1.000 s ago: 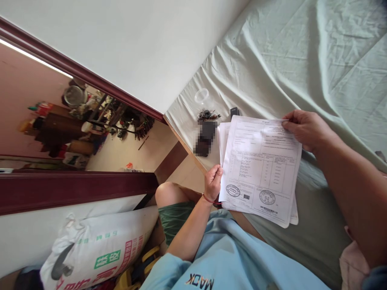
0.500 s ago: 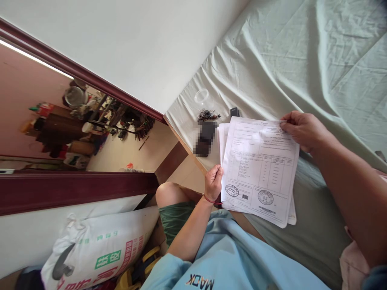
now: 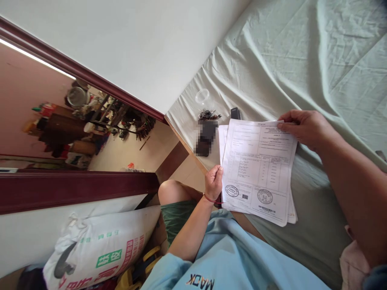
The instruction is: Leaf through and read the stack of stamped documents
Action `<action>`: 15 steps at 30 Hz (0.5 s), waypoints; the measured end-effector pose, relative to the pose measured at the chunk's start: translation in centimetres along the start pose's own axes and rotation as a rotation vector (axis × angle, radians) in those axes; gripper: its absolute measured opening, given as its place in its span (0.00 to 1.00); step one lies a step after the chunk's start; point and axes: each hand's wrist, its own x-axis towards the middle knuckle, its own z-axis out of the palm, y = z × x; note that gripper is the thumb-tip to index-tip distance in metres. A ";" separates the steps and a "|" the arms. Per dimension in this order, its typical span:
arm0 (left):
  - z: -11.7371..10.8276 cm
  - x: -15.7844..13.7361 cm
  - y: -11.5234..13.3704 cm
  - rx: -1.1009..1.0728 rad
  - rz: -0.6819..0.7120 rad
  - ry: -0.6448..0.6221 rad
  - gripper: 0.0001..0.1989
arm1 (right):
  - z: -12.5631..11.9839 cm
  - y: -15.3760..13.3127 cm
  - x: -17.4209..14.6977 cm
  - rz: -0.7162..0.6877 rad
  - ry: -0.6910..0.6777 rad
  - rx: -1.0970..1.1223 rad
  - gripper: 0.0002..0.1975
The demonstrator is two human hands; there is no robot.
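A small stack of printed papers (image 3: pixel 256 169) is held up over the bed in the head view. Its top sheet carries a table, two oval or round stamps and a barcode. My left hand (image 3: pixel 213 182), closed with the thumb on top, pinches the stack's left edge. At the upper right corner my right hand (image 3: pixel 305 127) is closed on the top sheet, thumb in front and fingers behind. The lower sheets stick out at the left and the bottom right; how many there are is hidden.
Beyond the papers on the green bedsheet (image 3: pixel 290 52) lie a black box-shaped item (image 3: pixel 235 113), a bunch of keys (image 3: pixel 208 115), a clear round container (image 3: pixel 202 96) and a blurred dark object (image 3: pixel 207 139). A white printed sack (image 3: pixel 102 249) stands at lower left, beside a doorway.
My right hand has shifted slightly left, and the top sheet's right side has moved with it. My left hand keeps its hold in nearly the same place.
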 end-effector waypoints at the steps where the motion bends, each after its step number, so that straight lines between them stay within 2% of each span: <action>1: 0.0 0.0 0.0 0.004 0.001 0.000 0.26 | 0.0 -0.1 0.0 0.009 0.006 0.014 0.09; 15: 0.1 0.1 0.1 0.079 0.026 0.017 0.27 | 0.2 -1.4 -0.6 0.074 0.024 -0.105 0.08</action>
